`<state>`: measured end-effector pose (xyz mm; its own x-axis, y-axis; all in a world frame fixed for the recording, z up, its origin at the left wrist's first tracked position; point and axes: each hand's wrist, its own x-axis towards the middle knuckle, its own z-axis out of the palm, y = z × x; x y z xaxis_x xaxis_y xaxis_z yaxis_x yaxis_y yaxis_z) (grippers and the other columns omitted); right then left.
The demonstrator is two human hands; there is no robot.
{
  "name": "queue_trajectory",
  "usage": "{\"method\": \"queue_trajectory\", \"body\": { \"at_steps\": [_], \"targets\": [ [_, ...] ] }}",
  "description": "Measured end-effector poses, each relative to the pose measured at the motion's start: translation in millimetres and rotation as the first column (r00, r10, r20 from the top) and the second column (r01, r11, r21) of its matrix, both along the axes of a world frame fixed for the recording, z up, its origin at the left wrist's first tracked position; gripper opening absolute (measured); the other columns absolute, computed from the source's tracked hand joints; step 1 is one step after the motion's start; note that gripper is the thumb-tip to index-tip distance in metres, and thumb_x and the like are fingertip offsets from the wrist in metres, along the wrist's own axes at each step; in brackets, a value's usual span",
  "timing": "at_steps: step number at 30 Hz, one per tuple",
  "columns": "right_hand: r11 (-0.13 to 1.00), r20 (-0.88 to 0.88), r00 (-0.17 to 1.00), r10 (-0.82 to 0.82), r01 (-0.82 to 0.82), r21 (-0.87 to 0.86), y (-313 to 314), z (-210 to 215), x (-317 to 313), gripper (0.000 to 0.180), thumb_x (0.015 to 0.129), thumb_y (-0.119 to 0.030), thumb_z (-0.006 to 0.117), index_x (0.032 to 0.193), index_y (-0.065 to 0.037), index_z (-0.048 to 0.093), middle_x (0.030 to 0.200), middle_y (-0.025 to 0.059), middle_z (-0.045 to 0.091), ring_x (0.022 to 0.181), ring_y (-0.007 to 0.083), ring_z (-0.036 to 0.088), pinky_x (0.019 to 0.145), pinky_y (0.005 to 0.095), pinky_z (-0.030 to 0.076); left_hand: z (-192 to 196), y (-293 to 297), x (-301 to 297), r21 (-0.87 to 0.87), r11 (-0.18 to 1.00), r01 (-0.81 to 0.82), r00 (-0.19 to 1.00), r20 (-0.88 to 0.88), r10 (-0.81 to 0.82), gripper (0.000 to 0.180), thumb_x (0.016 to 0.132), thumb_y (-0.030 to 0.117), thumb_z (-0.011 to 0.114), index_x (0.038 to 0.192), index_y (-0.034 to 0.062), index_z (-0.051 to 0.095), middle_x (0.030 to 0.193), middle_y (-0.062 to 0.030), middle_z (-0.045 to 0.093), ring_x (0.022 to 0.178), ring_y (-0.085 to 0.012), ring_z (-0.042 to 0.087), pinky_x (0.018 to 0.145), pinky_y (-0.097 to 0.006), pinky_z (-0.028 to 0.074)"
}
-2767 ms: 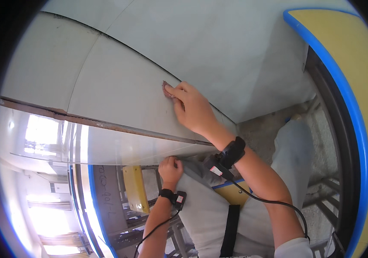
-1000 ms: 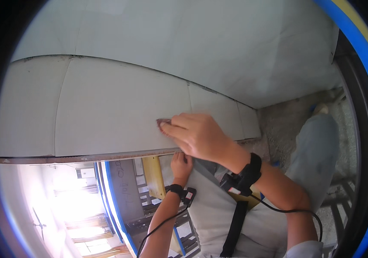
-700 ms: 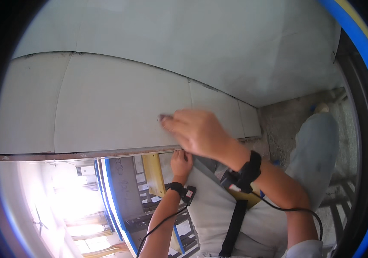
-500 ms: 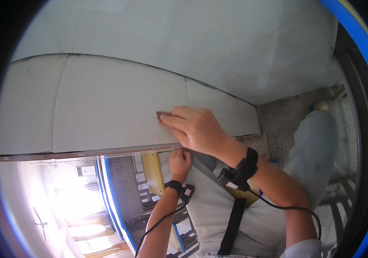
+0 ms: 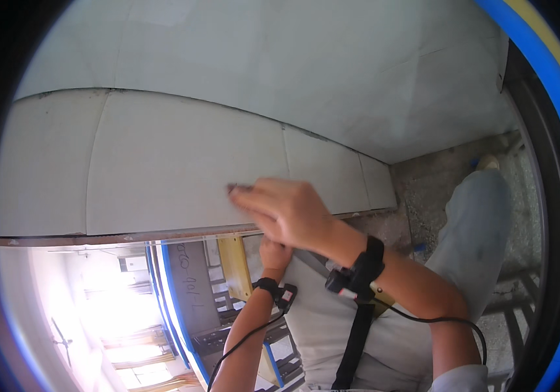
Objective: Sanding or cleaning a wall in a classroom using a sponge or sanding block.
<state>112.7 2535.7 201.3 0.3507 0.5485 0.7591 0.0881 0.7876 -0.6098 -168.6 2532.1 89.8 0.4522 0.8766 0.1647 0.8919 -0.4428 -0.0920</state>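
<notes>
My right hand (image 5: 286, 206) is blurred, its fingers closed in a pinch on a small dark brown scrap (image 5: 235, 189). What the scrap is made of cannot be made out. The scrap is at the surface of a pale tiled ledge (image 5: 175, 163), left of the middle; whether it touches is unclear. Just below the ledge's near edge, my left hand (image 5: 274, 255) looks curled closed by my lap. My right hand hides most of its fingers, so anything in them is hidden. Each wrist wears a black strap with a small cabled device.
A pale wall (image 5: 280, 59) rises behind the ledge. My grey trouser leg (image 5: 479, 228) is at the right, above a speckled floor (image 5: 424, 170). At lower left are a yellow wooden panel (image 5: 233, 261), a blue-edged grey board (image 5: 188, 281) and bright windows (image 5: 123, 307).
My right hand has come down and slightly left with the scrap, nearer the ledge's front edge. It now covers more of my left hand, which has stayed about where it was.
</notes>
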Motion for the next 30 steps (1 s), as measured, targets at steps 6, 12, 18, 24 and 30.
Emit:
{"method": "queue_trajectory", "body": {
  "at_steps": [6,12,18,24,30],
  "targets": [
    [0.995,-0.109,0.994,0.031,-0.042,-0.094,-14,15,-18,0.043,0.076,-0.013,0.067,0.116,-0.001,0.056,0.083,0.0118,0.055,0.068,0.0268,0.056,0.056,0.0326,0.047,4,2,15,0.125,0.991,0.044,0.974,0.217,-0.070,0.029,0.075,0.016,0.063,0.098,-0.0022,0.062,0.083,-0.0190,0.061,0.083,-0.0385,0.058,0.074,-0.047,0.047],
    [0.977,0.083,0.994,-0.064,0.080,-0.197,0,7,-15,0.047,0.081,-0.014,0.060,0.126,-0.002,0.049,0.103,0.0133,0.052,0.086,0.0292,0.056,0.072,0.0385,0.048,-1,4,6,0.161,0.973,0.163,0.986,0.010,-0.166,0.019,0.076,0.010,0.059,0.090,-0.0021,0.060,0.082,-0.0187,0.061,0.081,-0.0377,0.058,0.074,-0.046,0.047],
    [0.793,0.005,1.000,-0.023,0.021,-0.609,42,-43,2,0.034,0.088,-0.016,0.054,0.122,-0.011,0.055,0.098,0.0106,0.052,0.085,0.0279,0.055,0.072,0.0375,0.047,13,0,27,-0.007,0.999,-0.039,0.999,0.024,0.039,0.007,0.074,0.008,0.057,0.074,0.0024,0.054,0.072,-0.0158,0.055,0.072,-0.0351,0.055,0.064,-0.044,0.045],
    [0.881,-0.116,0.987,-0.111,0.044,-0.471,77,-18,0,0.028,0.089,-0.016,0.052,0.116,-0.014,0.060,0.094,0.0103,0.054,0.078,0.0292,0.058,0.068,0.0389,0.049,9,6,43,0.025,0.994,0.105,0.994,0.038,-0.106,0.007,0.073,0.008,0.057,0.075,0.0027,0.054,0.074,-0.0134,0.056,0.074,-0.0335,0.055,0.066,-0.043,0.045],
    [0.874,-0.011,0.998,-0.069,0.055,-0.483,79,5,10,0.027,0.089,-0.015,0.050,0.114,-0.014,0.061,0.089,0.0104,0.059,0.077,0.0309,0.060,0.068,0.0403,0.050,14,4,33,-0.016,0.993,0.114,0.993,0.039,-0.114,0.007,0.070,0.006,0.058,0.075,0.0032,0.054,0.073,-0.0123,0.056,0.073,-0.0319,0.055,0.066,-0.041,0.044]
  ]
}}
